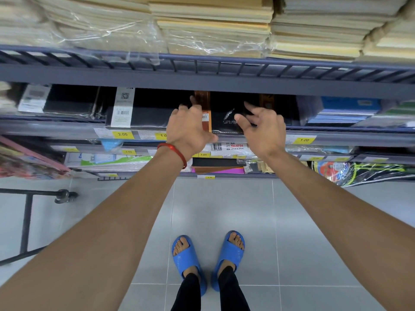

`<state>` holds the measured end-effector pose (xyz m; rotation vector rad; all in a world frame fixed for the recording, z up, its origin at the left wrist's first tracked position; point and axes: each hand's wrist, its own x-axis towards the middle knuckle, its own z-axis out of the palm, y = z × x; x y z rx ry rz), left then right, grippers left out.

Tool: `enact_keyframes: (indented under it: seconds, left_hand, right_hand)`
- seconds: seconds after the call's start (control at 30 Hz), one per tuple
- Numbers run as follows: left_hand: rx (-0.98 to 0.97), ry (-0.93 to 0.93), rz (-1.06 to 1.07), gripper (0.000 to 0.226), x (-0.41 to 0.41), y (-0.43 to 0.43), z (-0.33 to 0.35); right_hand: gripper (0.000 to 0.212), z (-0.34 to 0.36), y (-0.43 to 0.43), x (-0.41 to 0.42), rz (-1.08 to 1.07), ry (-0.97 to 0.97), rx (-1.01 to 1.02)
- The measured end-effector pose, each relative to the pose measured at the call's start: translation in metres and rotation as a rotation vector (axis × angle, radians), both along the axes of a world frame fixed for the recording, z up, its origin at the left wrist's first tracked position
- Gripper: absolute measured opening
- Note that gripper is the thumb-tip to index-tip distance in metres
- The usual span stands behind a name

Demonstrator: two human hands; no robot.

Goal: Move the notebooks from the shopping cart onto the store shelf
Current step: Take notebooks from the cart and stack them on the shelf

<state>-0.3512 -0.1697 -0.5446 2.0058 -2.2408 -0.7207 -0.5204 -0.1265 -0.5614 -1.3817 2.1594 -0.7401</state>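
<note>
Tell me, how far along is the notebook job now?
Done: a black notebook lies on the shelf. In hand: nothing; the left hand and right hand are open beside it. Left: unclear, since only the cart frame shows, not its load.

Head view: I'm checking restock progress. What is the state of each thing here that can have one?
Left hand, open, fingers spread, holding nothing.
Right hand, open, fingers spread, holding nothing.
Black notebook, flat on the middle shelf, between the hands.
Wrapped black notebooks, flat on that shelf, left of it.
Paper stacks, piled on the top shelf, partly plastic-wrapped.
Cart, only its frame and a wheel visible.
</note>
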Motion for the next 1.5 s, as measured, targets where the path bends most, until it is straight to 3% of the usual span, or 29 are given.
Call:
enact_keyframes:
  seconds: [0.13,0.33,0.47,0.7,0.93,1.13,1.5]
  left_hand:
    - [-0.040,0.052,0.030,0.063,0.003,0.002,-0.003]
    - [-0.031,0.173,0.050,0.070,-0.004,0.020,-0.008]
    - [0.004,0.291,0.033,0.079,0.007,0.046,0.004]
    - [0.066,0.473,0.238,0.049,0.060,0.137,0.071]
    - [0.081,0.639,0.536,0.032,0.126,0.223,0.125]
    - [0.006,0.658,0.676,0.034,0.199,0.276,0.155]
    - [-0.106,0.691,0.852,0.030,0.423,0.340,0.171]
  right_hand:
    - [0.049,0.000,0.003,0.007,-0.007,0.025,-0.015]
    - [0.056,0.015,0.028,0.026,0.093,0.011,0.147]
    - [0.047,0.042,0.060,0.041,0.036,-0.021,0.173]
    - [0.023,0.084,0.126,0.091,0.067,-0.277,0.279]
    - [0.027,0.131,0.179,0.164,0.357,-0.431,0.349]
    - [0.027,0.164,0.200,0.238,0.578,-0.467,0.366]
    - [0.029,0.188,0.225,0.449,0.754,-0.450,0.346]
